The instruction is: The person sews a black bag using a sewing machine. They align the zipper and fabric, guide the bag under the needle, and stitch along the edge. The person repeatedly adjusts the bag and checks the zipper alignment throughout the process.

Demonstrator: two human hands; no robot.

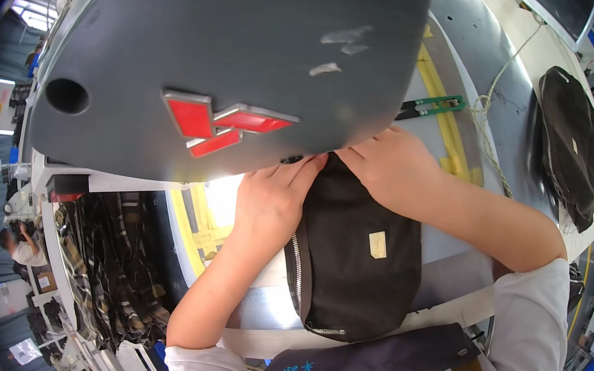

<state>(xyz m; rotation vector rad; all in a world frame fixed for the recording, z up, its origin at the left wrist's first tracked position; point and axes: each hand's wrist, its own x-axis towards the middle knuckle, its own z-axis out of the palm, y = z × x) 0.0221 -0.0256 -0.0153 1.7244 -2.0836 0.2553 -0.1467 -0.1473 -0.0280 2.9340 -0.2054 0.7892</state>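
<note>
Dark bag: we see the bag (355, 285) lying on the surface (460, 280), its far end hidden by the grey machine (255, 47), a silver zip (297, 271) along its left edge and a pale patch (377, 244) on top.
Left hand: our left hand (269, 201) touches the bag's far end, fingers close together; we cannot tell whether it pinches.
Right hand: our right hand (399, 168) overlaps that end's right side; its fingertips are hidden, so its grip is unclear.
Snips: green-handled snips (446, 104) lie beyond the right hand.
Outer right: another dark bag (568, 148).
Outer left: checked cloth (113, 259).
</note>
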